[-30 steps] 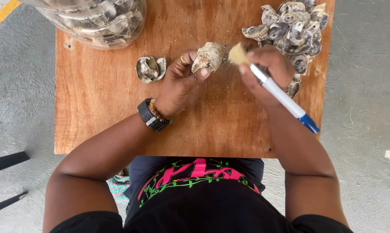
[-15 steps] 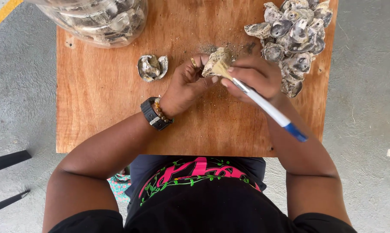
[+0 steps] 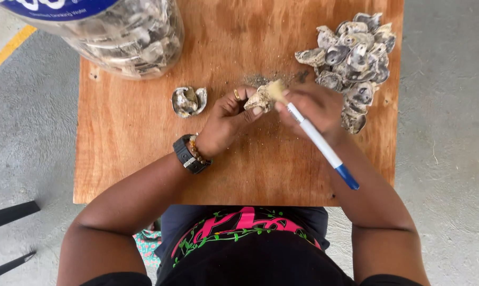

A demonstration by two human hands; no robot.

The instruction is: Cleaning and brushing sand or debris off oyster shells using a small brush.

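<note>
Head view: I see left hand point(image 3: 226, 119) pinching a rough grey-white oyster shell point(image 3: 258, 99) above the wooden tabletop point(image 3: 133, 148); right hand point(image 3: 313, 108) clasps a white-and-blue-handled brush point(image 3: 316, 137), bristles on the shell. I judge the shell light, rigid, sharp-edged, brittle; best taken by its thick rim.

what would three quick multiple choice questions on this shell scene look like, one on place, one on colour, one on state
1. Where is the pile of shells?
A. the board's far right corner
B. the floor
C. the person's lap

2. What colour is the end of the brush handle?
A. red
B. blue
C. green

3. What is the left hand doing?
A. lying flat and empty
B. gripping the jar
C. holding a shell

Answers: 1 A, the pile lies on the wooden board at its far right. 2 B, the white handle ends in blue. 3 C, its fingers close round one shell while the right hand holds the brush to it.
</note>
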